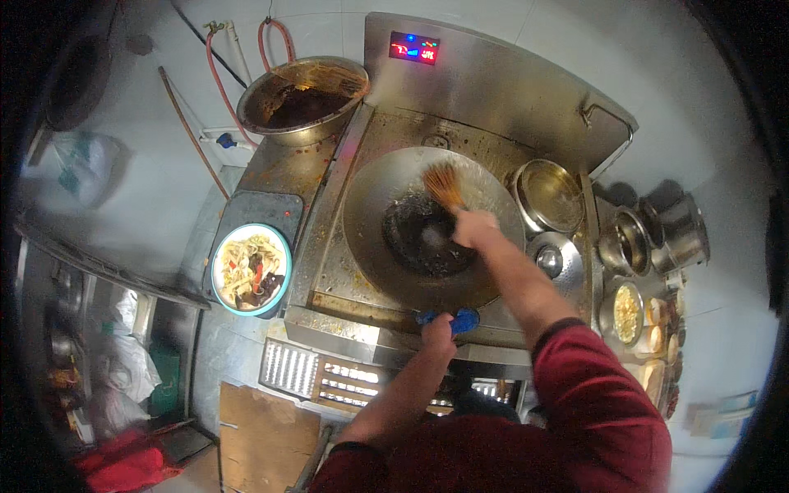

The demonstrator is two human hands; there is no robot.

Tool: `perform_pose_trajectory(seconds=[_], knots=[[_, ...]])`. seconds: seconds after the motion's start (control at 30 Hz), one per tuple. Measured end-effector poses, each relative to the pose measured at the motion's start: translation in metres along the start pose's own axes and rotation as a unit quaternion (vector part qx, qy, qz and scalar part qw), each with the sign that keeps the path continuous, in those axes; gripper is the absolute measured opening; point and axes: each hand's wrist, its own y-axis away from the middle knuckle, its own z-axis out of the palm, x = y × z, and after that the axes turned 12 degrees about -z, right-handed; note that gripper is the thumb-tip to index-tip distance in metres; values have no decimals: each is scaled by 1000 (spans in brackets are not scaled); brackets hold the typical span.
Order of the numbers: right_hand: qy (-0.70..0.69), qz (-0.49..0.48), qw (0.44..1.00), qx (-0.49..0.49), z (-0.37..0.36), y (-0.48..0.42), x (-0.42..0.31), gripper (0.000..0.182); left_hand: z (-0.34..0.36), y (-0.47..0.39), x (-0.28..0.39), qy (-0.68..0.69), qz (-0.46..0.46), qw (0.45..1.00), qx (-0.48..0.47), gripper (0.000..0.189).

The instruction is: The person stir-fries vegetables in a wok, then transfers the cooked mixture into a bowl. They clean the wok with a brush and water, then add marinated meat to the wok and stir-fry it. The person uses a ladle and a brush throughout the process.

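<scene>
A large metal wok [370,222] sits on the steel stove, with dark liquid or wetness and some foam in its bottom. My right hand [476,228] grips the handle of a wok brush [442,185] made of brown bristles. The bristles lie against the far inner wall of the wok. At the near rim, my left hand [439,333] is closed around a blue cloth [463,321] that covers the wok's near handle. A plate of cooked food [253,271] with a teal rim stands to the left of the stove.
A big steel basin [308,132] with dark red-brown contents stands at the back left. To the wok's right are a metal pot [550,194] and a perforated strainer [570,265]. Farther right are a bowl of chopped pale food [627,314] and steel pots [684,237]. A bent faucet pipe [622,145] rises behind.
</scene>
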Motion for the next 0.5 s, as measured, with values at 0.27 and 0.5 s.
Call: perform_pose_trajectory(seconds=[0.27,0.5], knots=[[-420,-326,847,-16,58,110,-16,80,-78,45,106,34,-82,995,-53,16],[-72,-122,984,105,46,165,261,75,-26,105,179,-290,129,937,145,11]])
